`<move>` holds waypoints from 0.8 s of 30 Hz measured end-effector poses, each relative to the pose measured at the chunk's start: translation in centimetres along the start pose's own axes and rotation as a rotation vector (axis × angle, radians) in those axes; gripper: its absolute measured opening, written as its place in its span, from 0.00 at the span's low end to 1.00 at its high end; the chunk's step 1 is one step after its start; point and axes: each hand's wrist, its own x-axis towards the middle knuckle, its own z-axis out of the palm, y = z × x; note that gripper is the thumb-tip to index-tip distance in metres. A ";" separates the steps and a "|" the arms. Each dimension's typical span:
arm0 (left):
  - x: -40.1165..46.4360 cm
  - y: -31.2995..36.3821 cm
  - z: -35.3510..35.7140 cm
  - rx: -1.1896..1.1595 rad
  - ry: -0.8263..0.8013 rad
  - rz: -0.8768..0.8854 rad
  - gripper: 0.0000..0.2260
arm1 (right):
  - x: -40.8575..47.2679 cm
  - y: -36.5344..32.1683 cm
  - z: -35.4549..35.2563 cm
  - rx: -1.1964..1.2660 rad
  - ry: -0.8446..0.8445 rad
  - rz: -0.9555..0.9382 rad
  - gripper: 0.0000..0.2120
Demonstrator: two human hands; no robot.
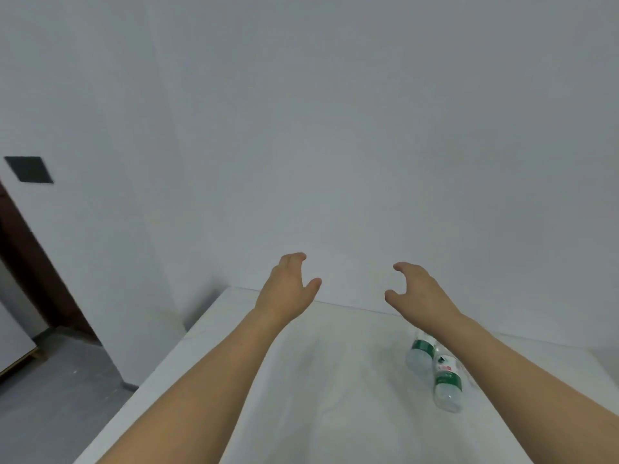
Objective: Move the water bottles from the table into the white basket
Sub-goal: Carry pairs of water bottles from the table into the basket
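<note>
The right forearm (509, 360) covers the caps and necks of both water bottles: the far bottle (419, 353) at about 4 o'clock and the near bottle (447, 385) just below it. The label print on each is too blurred to read. The counter (335, 380) is cut off by the bottom edge. A dark square (29, 169) at 9 o'clock cannot be identified.

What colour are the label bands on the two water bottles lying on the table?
Green, with white on the nearer bottle's label; the farther bottle shows a green band. Head view only.
</note>
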 end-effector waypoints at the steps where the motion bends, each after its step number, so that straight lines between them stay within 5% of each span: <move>1: 0.4 0.4 1.2 -0.028 -0.012 -0.033 0.27 | 0.1 1.3 -0.2 -0.001 -0.001 0.004 0.29; 12: 3.7 7.9 14.5 -0.131 -0.228 -0.361 0.26 | 3.7 21.8 -5.4 0.116 -0.112 0.320 0.31; 24: 10.2 8.6 37.1 -0.005 -0.544 -0.397 0.24 | 9.6 35.9 4.3 0.187 -0.229 0.567 0.22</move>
